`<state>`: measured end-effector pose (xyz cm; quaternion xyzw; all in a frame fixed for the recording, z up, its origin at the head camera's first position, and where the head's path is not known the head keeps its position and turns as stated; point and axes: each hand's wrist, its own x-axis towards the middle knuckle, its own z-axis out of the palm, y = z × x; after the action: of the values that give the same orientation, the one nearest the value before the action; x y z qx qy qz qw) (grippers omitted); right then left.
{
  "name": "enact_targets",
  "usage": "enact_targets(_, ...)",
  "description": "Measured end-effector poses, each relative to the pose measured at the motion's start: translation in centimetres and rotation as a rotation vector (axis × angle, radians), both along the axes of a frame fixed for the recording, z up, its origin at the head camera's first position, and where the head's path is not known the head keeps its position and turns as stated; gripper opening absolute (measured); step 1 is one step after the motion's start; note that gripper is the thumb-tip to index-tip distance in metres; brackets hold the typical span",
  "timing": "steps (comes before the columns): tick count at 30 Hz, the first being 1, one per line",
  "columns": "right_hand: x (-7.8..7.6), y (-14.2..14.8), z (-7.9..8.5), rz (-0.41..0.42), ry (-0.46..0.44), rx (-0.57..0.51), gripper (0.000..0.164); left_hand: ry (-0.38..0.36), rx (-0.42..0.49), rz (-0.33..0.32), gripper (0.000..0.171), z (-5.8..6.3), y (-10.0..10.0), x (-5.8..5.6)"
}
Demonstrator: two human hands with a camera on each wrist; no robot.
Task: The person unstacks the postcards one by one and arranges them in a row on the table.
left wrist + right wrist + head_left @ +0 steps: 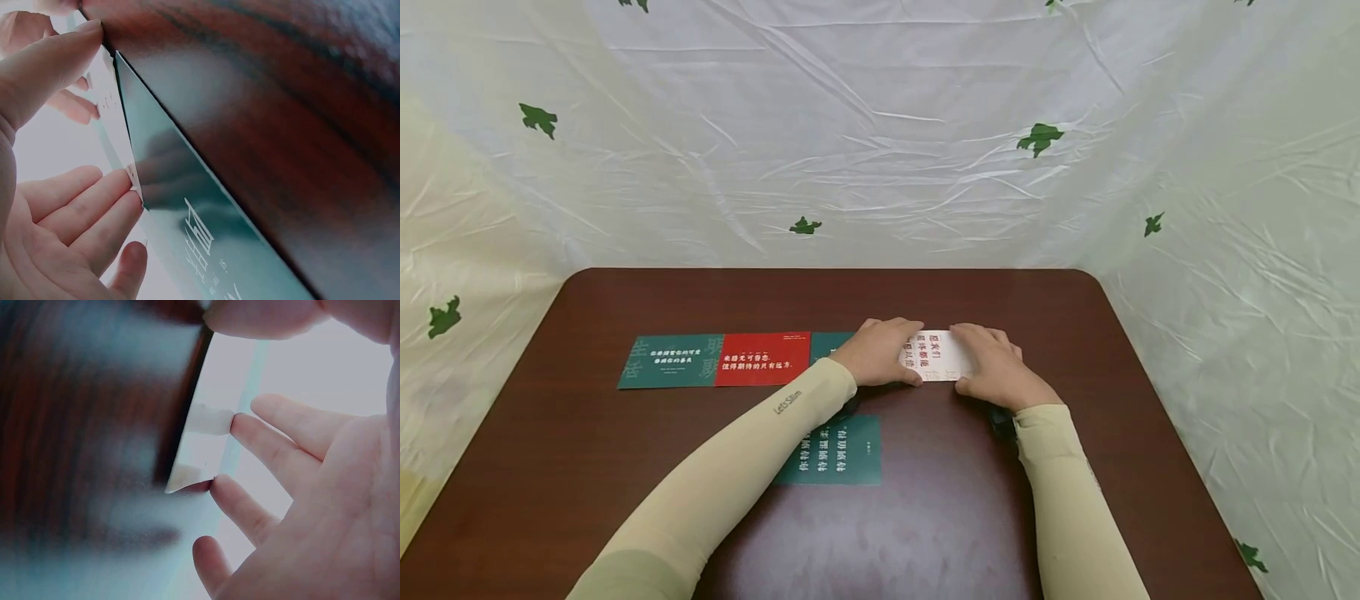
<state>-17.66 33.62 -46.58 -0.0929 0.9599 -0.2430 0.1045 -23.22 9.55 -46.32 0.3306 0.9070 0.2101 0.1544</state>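
A white card with red characters [942,354] lies at the right end of a row of cards, between the two hands. My left hand [880,350] holds its left part, thumb at the near edge and fingertips at the far edge. From the other side my right hand [1003,367] pinches the card's right part, thumb near and fingers far. Partly hidden under the left hand is a green card [829,343], whose end meets the white card in the left wrist view. The white card's end [206,419] looks slightly bent in the right wrist view.
Further left in the row lie a red card [763,358] and another green card [662,360]. A separate green card [859,450] sits nearer me, partly covered by the left forearm. The brown table [970,517] meets white sheeting [880,167] behind.
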Motion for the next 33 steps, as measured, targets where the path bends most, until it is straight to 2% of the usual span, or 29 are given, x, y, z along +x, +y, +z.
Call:
enact_targets(5, 0.1, -0.1, 0.1, 0.008, 0.011, -0.002, 0.088, -0.010, 0.017, 0.012, 0.091, -0.1, -0.1, 0.1)
enact_targets(10, 0.3, -0.5, 0.7, 0.009, 0.040, -0.036, 0.085, 0.002, 0.027, -0.012, 0.095, -0.4, -0.6, 0.4)
enact_targets(16, 0.6, -2.4, 2.2, 0.044, 0.120, -0.086, 0.077, 0.111, 0.046, -0.010, 0.094, 1.4, -2.9, 1.2)
enact_targets(20, 1.5, -5.2, 2.8, 0.130, 0.134, -0.078, 0.075, 0.137, 0.068, 0.008, 0.092, 1.9, -6.2, 3.1)
enact_targets(23, 2.6, -8.2, 2.9, 0.233, 0.154, -0.026, 0.075, 0.117, 0.079, 0.024, 0.091, 1.6, -9.5, 5.1)
enact_targets(28, 5.3, -12.7, 2.5, 0.394, 0.144, 0.027, 0.082, 0.094, 0.037, 0.050, 0.091, 0.9, -14.2, 8.2)
enact_targets(33, 7.3, -15.0, 1.7, 0.426, 0.109, 0.075, 0.090, 0.085, -0.009, 0.035, 0.094, 0.8, -16.3, 10.2)
